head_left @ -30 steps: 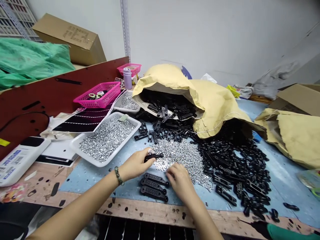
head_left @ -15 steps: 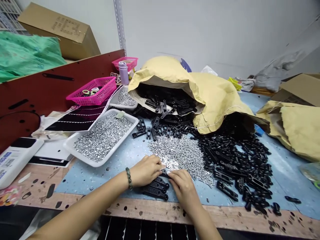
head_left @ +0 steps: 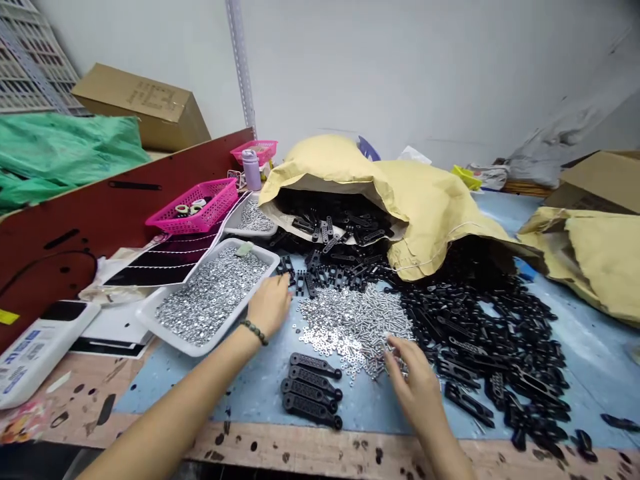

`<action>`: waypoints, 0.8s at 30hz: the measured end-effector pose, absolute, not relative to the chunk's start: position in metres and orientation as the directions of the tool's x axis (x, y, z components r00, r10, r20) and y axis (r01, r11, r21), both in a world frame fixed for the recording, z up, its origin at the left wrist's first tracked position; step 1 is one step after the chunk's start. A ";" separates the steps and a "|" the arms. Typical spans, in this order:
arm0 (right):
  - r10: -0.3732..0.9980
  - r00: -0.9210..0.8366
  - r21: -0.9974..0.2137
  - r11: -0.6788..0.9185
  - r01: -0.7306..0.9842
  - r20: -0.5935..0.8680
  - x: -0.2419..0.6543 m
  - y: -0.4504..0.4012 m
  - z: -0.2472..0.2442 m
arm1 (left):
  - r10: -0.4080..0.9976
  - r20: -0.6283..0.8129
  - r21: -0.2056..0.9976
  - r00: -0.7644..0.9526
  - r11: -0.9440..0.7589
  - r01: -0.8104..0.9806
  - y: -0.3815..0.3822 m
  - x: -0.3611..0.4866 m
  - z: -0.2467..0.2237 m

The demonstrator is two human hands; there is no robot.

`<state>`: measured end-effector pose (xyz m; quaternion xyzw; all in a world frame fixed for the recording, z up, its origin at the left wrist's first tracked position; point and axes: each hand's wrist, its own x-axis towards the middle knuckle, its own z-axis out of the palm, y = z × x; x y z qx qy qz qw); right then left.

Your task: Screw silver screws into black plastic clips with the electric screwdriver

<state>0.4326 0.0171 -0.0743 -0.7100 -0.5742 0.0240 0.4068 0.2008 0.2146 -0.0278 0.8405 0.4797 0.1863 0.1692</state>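
My left hand (head_left: 271, 303), with a green bead bracelet at the wrist, reaches to the black slotted parts (head_left: 301, 283) below the open paper sack; its fingertips are partly hidden. At the right edge of the silver screw pile (head_left: 380, 320) is my right hand (head_left: 413, 373), thumb and forefinger apart above the screws. Small silver nuts (head_left: 325, 327) lie left of the screws. Several assembled black pieces (head_left: 313, 390) are lined up near the table's front edge, between my forearms. A heap of black parts (head_left: 490, 333) spreads to the right.
A white tray of small metal pieces (head_left: 146, 313) stands left of my left hand. Behind are a pink basket (head_left: 220, 208), a purple bottle (head_left: 251, 170) and yellow paper sacks (head_left: 330, 157). A white device (head_left: 40, 353) lies at the far left.
Both hands have left the black pieces at the front. My left hand moved forward to the slotted parts, my right hand rightward to the screws. The view shifted slightly.
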 end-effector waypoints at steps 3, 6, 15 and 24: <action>0.783 0.428 -0.536 -0.145 0.832 0.452 0.474 0.035 -0.067 | 0.906 0.122 0.439 0.406 -0.416 0.796 0.232 0.211 -0.033; 0.787 0.452 -0.480 -0.230 0.846 0.420 0.504 0.071 -0.056 | 0.907 0.096 0.448 0.409 -0.407 0.796 0.233 0.215 -0.036; 0.860 0.404 -0.595 -0.155 0.788 0.311 0.503 0.153 -0.038 | 0.823 -0.025 0.701 0.567 -0.391 0.597 0.197 0.196 -0.010; 0.930 0.189 -0.933 0.265 0.244 0.314 0.377 0.092 -0.006 | 0.724 -0.009 0.923 0.690 -0.259 0.283 0.155 0.209 0.001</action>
